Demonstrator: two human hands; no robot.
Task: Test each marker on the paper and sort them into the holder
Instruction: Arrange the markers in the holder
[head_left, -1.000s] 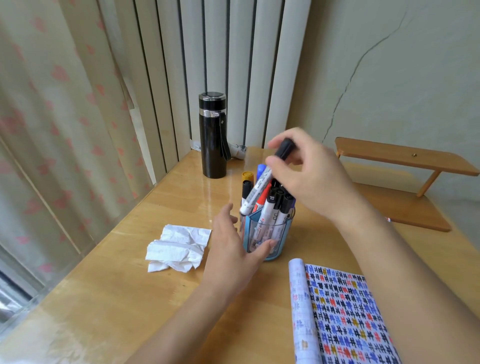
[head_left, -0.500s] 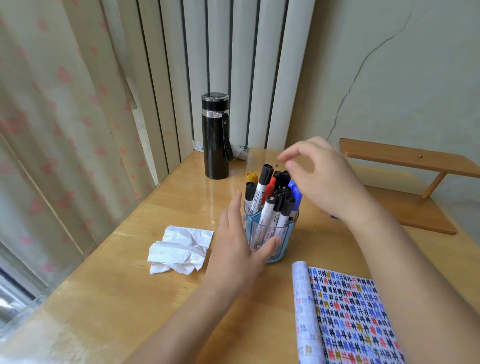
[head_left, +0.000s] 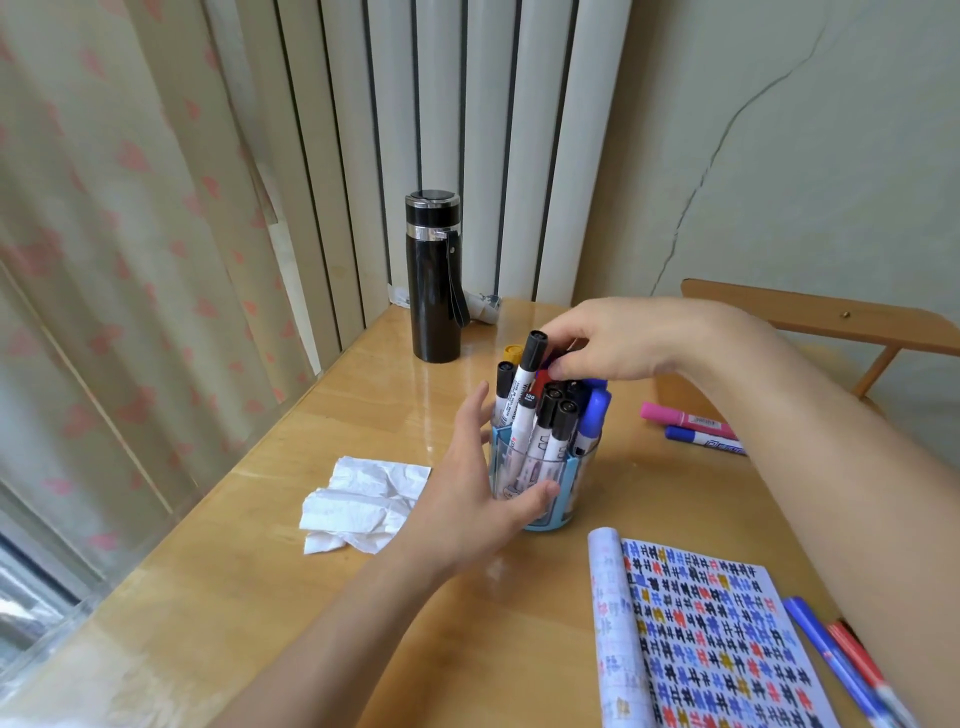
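Holder (head_left: 569, 493) sits mid-table (head_left: 234, 597), clear cup with blue ribs, packed with upright markers (head_left: 540, 431), mostly black caps, some blue, one red, one yellow. Clock directions are from the holder, twelve toward the wall.

Left hand (head_left: 478, 499) clasps the holder from nine: thumb laid across the front glass, fingers straight up its left side.

Right hand (head_left: 623, 343) comes in from three, above the cup, fingers curled down onto the cap tops, index against the tallest black cap, thumb tip by the red cap. Whether it actually pinches a marker I can't tell.

Loose pink marker (head_left: 680, 417) and blue marker (head_left: 701, 441) lie at three. The paper (head_left: 701, 639), covered in test marks, lies at five, left edge curled up. Two more markers (head_left: 836, 660), blue and red, lie just right of it. Crumpled tissue (head_left: 363, 499) at nine, black flask (head_left: 434, 291) at eleven, wooden shelf (head_left: 821, 322) at two.
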